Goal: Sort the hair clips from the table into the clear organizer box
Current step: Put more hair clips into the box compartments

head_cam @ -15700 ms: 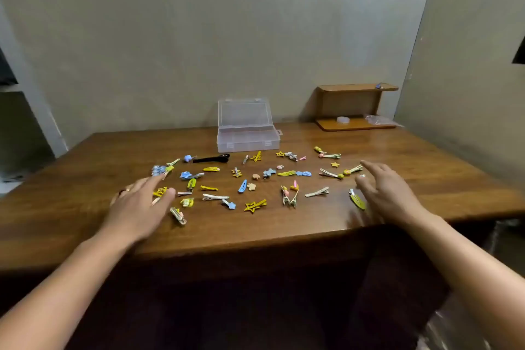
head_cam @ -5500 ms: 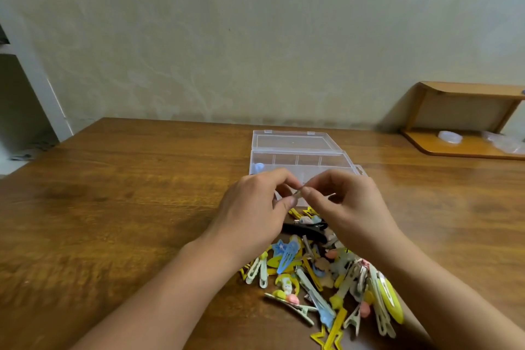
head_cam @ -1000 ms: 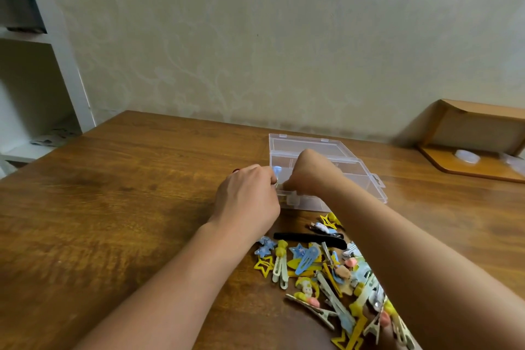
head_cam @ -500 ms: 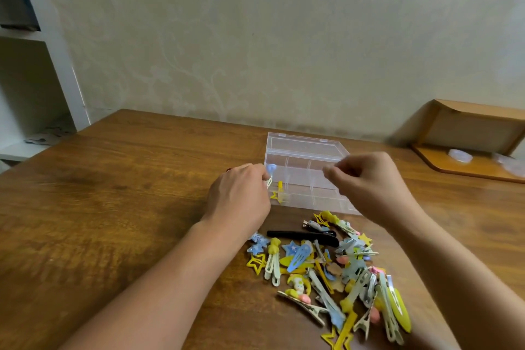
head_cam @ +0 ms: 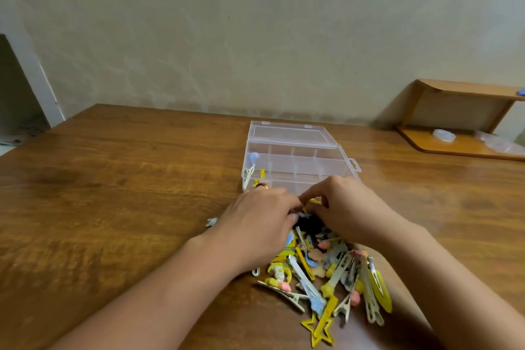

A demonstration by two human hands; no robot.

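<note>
The clear organizer box (head_cam: 301, 150) stands open on the wooden table (head_cam: 113, 193), its lid flat behind it. Its left compartments hold a blue clip (head_cam: 253, 157), a white clip (head_cam: 249, 174) and a yellow clip (head_cam: 262, 173). A pile of hair clips (head_cam: 321, 273) lies in front of the box. Both hands meet at the pile's far end, just before the box's front wall. My right hand (head_cam: 349, 207) pinches a small yellow clip (head_cam: 312, 201). My left hand (head_cam: 261, 224) curls its fingers onto the pile, and its fingertips are hidden. A black clip (head_cam: 308, 226) shows beneath the hands.
One small star clip (head_cam: 211, 221) lies alone left of my left hand. A low wooden shelf (head_cam: 460, 145) with small clear containers sits at the back right. A white shelf upright (head_cam: 37, 85) stands at the far left, and the wall runs close behind the table.
Both hands came down from the box to the far end of the pile. The right hand has taken hold of a yellow clip.
</note>
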